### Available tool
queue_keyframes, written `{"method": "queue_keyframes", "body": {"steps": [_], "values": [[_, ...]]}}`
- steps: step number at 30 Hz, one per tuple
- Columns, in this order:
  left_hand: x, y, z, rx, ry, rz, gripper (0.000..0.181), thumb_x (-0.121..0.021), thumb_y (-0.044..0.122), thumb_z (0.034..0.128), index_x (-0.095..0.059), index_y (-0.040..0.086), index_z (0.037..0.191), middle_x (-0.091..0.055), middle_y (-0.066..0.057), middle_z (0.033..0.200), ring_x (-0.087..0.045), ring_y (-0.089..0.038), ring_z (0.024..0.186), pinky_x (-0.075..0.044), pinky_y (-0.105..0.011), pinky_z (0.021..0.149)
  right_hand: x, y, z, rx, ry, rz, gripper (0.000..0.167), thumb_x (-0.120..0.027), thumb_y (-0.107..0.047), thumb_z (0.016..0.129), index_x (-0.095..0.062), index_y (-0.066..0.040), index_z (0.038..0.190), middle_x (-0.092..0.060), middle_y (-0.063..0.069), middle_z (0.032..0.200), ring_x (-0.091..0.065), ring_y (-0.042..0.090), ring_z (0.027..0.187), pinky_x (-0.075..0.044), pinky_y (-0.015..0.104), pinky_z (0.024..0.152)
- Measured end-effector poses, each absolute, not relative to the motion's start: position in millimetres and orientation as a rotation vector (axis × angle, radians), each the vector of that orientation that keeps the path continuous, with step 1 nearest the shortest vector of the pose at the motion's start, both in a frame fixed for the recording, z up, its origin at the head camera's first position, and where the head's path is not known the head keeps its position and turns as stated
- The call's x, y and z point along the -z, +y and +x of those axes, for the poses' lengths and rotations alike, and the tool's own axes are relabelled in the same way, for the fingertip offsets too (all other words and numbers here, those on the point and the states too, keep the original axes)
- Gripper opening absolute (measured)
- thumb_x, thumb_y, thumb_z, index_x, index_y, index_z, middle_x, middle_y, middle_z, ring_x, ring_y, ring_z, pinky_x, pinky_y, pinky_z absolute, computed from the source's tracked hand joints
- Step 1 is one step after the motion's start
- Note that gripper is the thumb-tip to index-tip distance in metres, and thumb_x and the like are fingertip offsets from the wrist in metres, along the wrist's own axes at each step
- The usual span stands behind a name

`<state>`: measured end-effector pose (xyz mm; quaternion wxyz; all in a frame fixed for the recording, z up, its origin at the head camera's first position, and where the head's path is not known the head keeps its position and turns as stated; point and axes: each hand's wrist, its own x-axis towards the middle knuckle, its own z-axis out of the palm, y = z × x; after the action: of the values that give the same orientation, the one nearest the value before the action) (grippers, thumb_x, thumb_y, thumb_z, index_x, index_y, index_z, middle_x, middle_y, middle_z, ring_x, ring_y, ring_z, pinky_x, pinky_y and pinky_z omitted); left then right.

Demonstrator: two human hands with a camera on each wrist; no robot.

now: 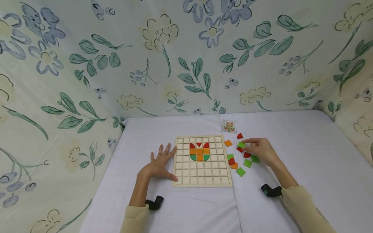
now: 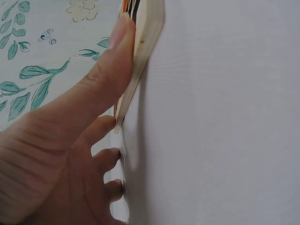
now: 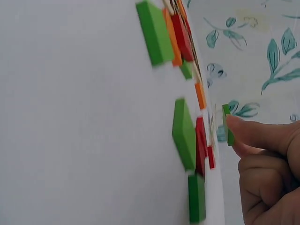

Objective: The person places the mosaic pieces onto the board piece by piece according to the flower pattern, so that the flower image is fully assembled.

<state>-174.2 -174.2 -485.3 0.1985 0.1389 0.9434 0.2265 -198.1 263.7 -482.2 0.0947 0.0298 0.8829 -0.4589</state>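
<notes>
A wooden grid board (image 1: 186,173) lies on the white cloth, with red, orange and green tiles set in its upper middle as a tulip-like shape. My left hand (image 1: 159,165) is spread at the board's left side; its thumb (image 2: 105,70) rests on the edge near the lower left corner, and its fingertips touch the edge higher up. To the right of the board, my right hand (image 1: 260,150) pinches a light green square tile (image 3: 228,125) between thumb and finger, held above the loose tiles. Its other fingers are curled in.
Loose tiles lie right of the board: an orange square (image 1: 228,143), a red quarter-round (image 1: 240,136), a green square (image 1: 241,171) and several more. A small pattern card (image 1: 229,126) lies behind them. Floral cloth (image 1: 186,58) hangs at the back and sides.
</notes>
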Motion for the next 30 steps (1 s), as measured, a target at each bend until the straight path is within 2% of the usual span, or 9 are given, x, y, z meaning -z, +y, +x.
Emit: {"method": "queue_keyframes", "body": {"steps": [9,15,18,23,30], "values": [[486.0,-175.5,-174.0,-0.652,2.634,0.397,0.133,-0.098,0.047,0.0623,-0.019,0.024,0.167,0.003,-0.007,0.176,0.017,-0.040,0.161,0.011,-0.075,0.122,472.9,194.0,-181.6,1.436,2.409,-0.184,0.034,-0.080,-0.016,0.091,-0.074,-0.004,0.122,-0.025,-0.005,0.059,-0.026,0.011,0.050,-0.024,0.024,0.048],[487.2,-175.2,-173.6,-0.650,2.641,0.390,0.133,-0.098,0.047,0.0621,-0.019,0.025,0.167,0.003,-0.007,0.176,0.017,-0.039,0.161,0.011,-0.075,0.122,478.3,156.4,-174.5,1.420,2.388,-0.363,0.029,-0.083,-0.014,0.087,-0.078,-0.008,0.115,-0.025,-0.004,0.058,-0.025,0.012,0.054,-0.032,0.024,0.058],[487.3,-174.6,-173.5,-0.659,2.635,0.390,0.133,-0.098,0.047,0.0621,-0.020,0.024,0.167,0.003,-0.007,0.176,0.017,-0.039,0.161,0.011,-0.075,0.122,484.2,145.1,-173.4,1.427,2.362,-0.401,0.028,-0.084,-0.012,0.086,-0.078,-0.006,0.113,-0.026,-0.004,0.058,-0.026,0.011,0.055,-0.033,0.022,0.060],[486.6,-174.2,-173.1,-0.666,2.633,0.394,0.132,-0.098,0.045,0.0620,-0.020,0.024,0.167,0.002,-0.009,0.176,0.015,-0.041,0.161,0.011,-0.076,0.122,490.6,133.4,-171.7,1.410,2.360,-0.397,0.026,-0.084,-0.010,0.085,-0.079,-0.007,0.111,-0.028,-0.005,0.055,-0.027,0.010,0.051,-0.026,0.020,0.051],[483.1,-174.1,-173.0,-0.659,2.638,0.397,0.132,-0.098,0.044,0.0625,-0.020,0.024,0.167,0.001,-0.010,0.176,0.015,-0.041,0.161,0.010,-0.076,0.122,491.6,126.9,-171.1,1.379,2.414,-0.401,0.028,-0.085,-0.008,0.083,-0.079,-0.006,0.110,-0.028,-0.006,0.053,-0.026,0.010,0.049,-0.025,0.019,0.050]]}}
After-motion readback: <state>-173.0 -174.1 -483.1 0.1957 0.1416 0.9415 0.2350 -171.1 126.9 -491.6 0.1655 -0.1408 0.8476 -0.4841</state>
